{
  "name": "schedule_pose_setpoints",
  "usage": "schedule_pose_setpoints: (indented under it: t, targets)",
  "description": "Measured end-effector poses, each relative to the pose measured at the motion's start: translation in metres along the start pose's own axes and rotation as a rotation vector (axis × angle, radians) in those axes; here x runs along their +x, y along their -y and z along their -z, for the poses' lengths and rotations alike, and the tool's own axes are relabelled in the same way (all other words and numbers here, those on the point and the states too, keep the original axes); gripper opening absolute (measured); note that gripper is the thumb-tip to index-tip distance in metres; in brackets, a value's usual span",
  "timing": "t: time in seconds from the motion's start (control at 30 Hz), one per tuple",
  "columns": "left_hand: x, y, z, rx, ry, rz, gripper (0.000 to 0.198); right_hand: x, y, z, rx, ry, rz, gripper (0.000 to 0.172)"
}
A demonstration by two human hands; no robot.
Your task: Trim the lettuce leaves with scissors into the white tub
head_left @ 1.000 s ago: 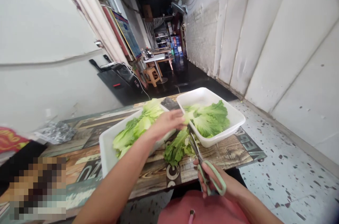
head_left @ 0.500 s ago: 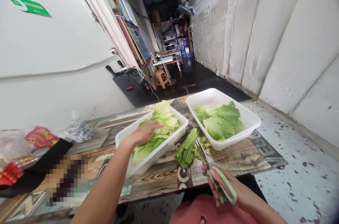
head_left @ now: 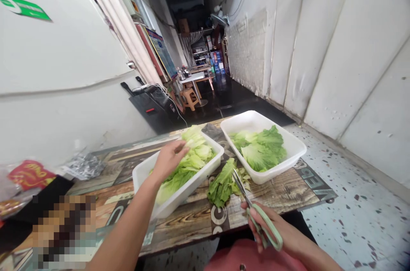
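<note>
**Lettuce split between two white trays, scissors held at the pile between them**

A narrow corridor is seen, bounded by a large white panel (head_left: 64, 83) bearing a green sticker (head_left: 25, 8) on the left and a white panelled wall (head_left: 336, 57) on the right. A speckled terrazzo floor (head_left: 358, 220) lies beyond the right edge of a wood-pattern table (head_left: 182, 230). The two white plastic trays are set side by side on that table, their corners almost meeting. The right tray (head_left: 293, 153) stands close to the table's far edge, and its lettuce leaves (head_left: 259, 149) lie well inside the rim. The left tray (head_left: 179, 187) is angled across the tabletop, with a strip of wood pattern left between it and the near edge.

A loose pile of lettuce leaves (head_left: 222, 185) is placed on the tabletop, just beside both trays. More lettuce leaves (head_left: 190, 168) are heaped in the left tray, and these are touched by the left hand (head_left: 169, 161), held open with its fingers lightly spread. The right hand (head_left: 272, 230) is closed through the pale green loops of a pair of kitchen scissors (head_left: 261, 224), whose nearly closed blades are pointed at the pile's edge.
</note>
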State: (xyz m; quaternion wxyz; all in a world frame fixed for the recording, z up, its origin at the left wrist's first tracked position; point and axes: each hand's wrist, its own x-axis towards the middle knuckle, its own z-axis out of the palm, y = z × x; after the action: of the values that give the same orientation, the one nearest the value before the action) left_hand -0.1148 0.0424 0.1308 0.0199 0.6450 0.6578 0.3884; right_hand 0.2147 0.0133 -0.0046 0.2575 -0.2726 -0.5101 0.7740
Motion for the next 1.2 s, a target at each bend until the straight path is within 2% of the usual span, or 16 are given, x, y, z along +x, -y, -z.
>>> schedule_pose_setpoints:
  t: [0.07, 0.17, 0.23, 0.33, 0.4, 0.5, 0.63, 0.8, 0.9, 1.0, 1.03, 1.1, 1.17, 1.2]
  targets:
    - [-0.023, -0.032, -0.013, -0.291, 0.040, 0.170, 0.039, -0.002, 0.007, -0.001, -0.053, 0.035, 0.027, 0.066]
    - [-0.058, -0.072, -0.041, -0.845, 0.364, 0.474, 0.037, -0.007, 0.015, -0.002, -0.170, 0.101, 0.085, 0.064]
    - [-0.076, -0.084, -0.060, -1.118, 0.501, 0.656, 0.032, -0.011, 0.017, -0.001, -0.223, 0.132, 0.121, 0.062]
    - [-0.090, -0.083, -0.081, -1.363, 0.575, 0.854, 0.018, -0.014, 0.016, 0.001, -0.261, 0.151, 0.160, 0.061]
    - [-0.092, -0.078, -0.089, -1.435, 0.578, 0.969, 0.013, -0.014, 0.015, 0.002, -0.278, 0.146, 0.157, 0.064]
    - [-0.093, -0.077, -0.093, -1.456, 0.575, 1.085, 0.026, -0.013, 0.016, 0.004, -0.311, 0.129, 0.138, 0.066]
    - [-0.092, -0.083, -0.093, -1.444, 0.583, 1.138, 0.034, -0.013, 0.017, 0.002, -0.386, 0.080, 0.146, 0.055]
    - [-0.088, -0.080, -0.098, -1.468, 0.534, 1.204, 0.034, -0.006, 0.013, 0.000, -0.238, 0.001, 0.021, 0.054]
    - [-0.089, -0.073, -0.097, -1.459, 0.520, 1.183, 0.030, -0.002, 0.010, 0.003, -0.202, -0.034, 0.020, 0.058]
    - [-0.088, -0.076, -0.092, -1.378, 0.470, 0.985, 0.016, -0.003, 0.008, 0.005, -0.147, -0.032, 0.028, 0.066]
    - [-0.085, -0.080, -0.092, -1.340, 0.413, 0.875, 0.012, -0.003, 0.008, 0.004, -0.117, -0.033, 0.017, 0.068]
    - [-0.071, -0.094, -0.095, -1.206, 0.222, 0.640, 0.020, -0.003, 0.006, 0.002, -0.058, -0.036, -0.008, 0.068]
    - [-0.049, -0.109, -0.102, -0.970, 0.005, 0.432, 0.029, -0.001, 0.004, -0.001, -0.034, -0.033, -0.016, 0.068]
    - [-0.038, -0.115, -0.106, -0.815, -0.051, 0.340, 0.035, 0.000, 0.003, -0.002, -0.038, -0.026, -0.014, 0.068]
